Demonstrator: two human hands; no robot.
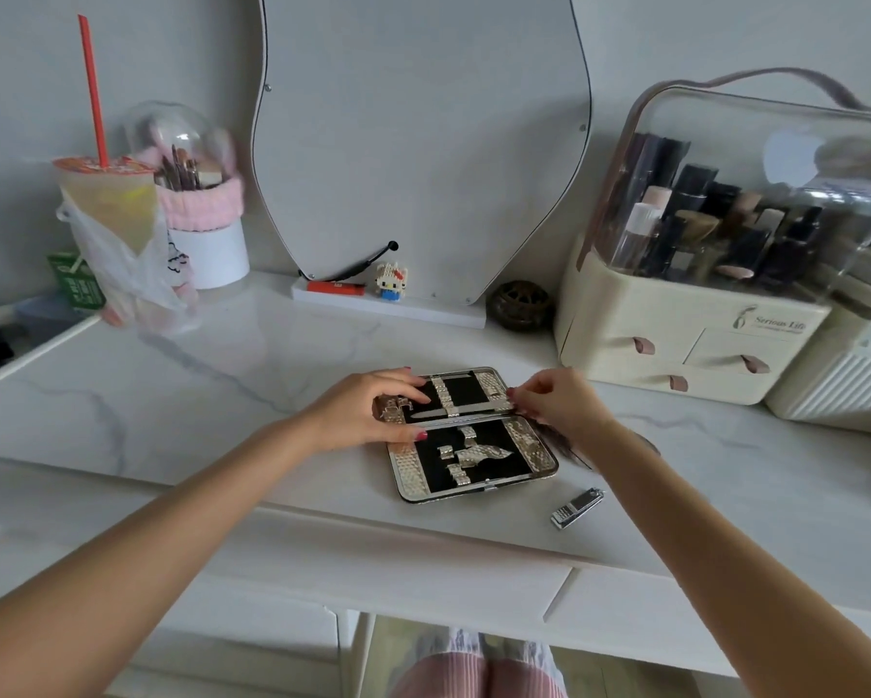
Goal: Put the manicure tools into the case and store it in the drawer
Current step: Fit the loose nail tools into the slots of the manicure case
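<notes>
Lying open and flat on a white marble-look vanity top (pixel 212 375), a manicure case (pixel 474 435) with a gold-textured rim and black lining sits near the front edge, its two halves spread toward and away from the person. A slim metal file (pixel 466 410) is tucked under a strap in the far half. The left hand (pixel 368 413) rests on the case's left side, fingers lightly bent and spread over the far half, thumb near the hinge; whether it grips anything cannot be told. The right hand (pixel 557 398) hovers at the far half's right edge, fingertips drawn together as if pinching the rim or the file's tip; which one is unclear. A chrome nail clipper (pixel 577 507) lies on the surface just right of the case, apart from it. Against the pale grey wall stands a wavy-edged mirror (pixel 418 143) on a white base, with a small block figurine (pixel 391 280) beside it. At left, an iced drink (pixel 108 204) with a red straw stands in a plastic bag near a domed brush holder (pixel 196 204). At right sits a cream cosmetics organiser (pixel 715 254) with a clear lid and small drawers. White drawer fronts (pixel 423 571) run below the tabletop.
</notes>
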